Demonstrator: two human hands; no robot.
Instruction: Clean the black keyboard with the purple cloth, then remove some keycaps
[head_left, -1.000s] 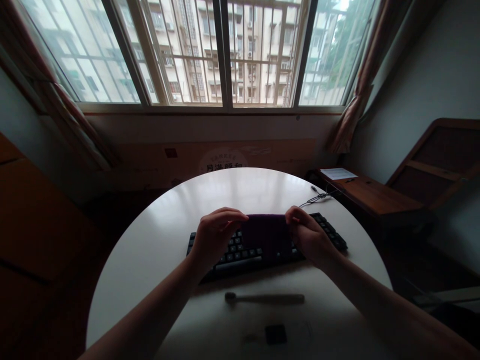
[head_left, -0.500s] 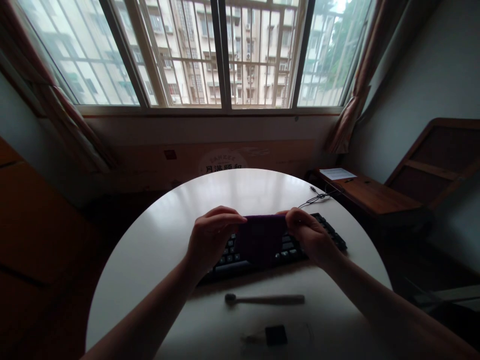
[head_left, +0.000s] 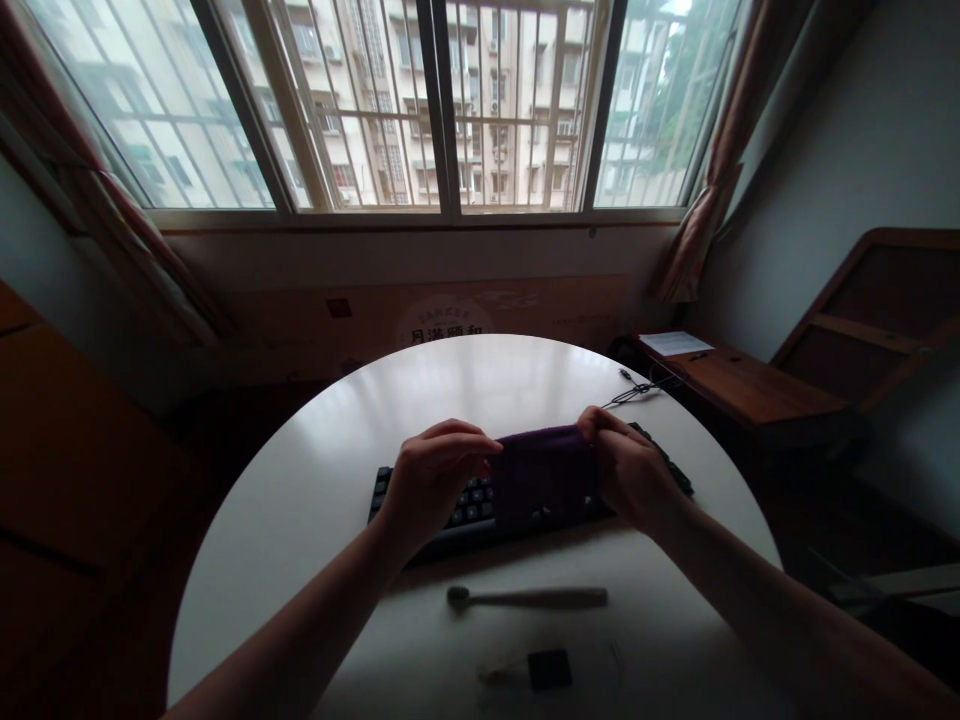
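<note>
A dark purple cloth (head_left: 546,468) hangs stretched between my two hands, above a black keyboard (head_left: 471,505). My left hand (head_left: 437,475) pinches its upper left corner between thumb and fingers. The upper right corner is gripped in my right hand (head_left: 628,460), fingers curled. Much of the keyboard's middle is hidden behind the cloth; its keys show at the left and far right. Nearer to me on the table lies a toothbrush (head_left: 529,597), bristle head to the left. Below that is a small dark square item (head_left: 550,670) in what looks like clear packaging.
The round white table (head_left: 277,520) fills the middle. A black cable (head_left: 634,390) lies coiled near its back right edge. To the right stands a low wooden table or bench (head_left: 742,385) with paper sheets (head_left: 676,343) on it. A barred window is ahead.
The cloth shifted slightly left, then back right, and its top edge now slopes up to the right. Both hands keep hold of it.
</note>
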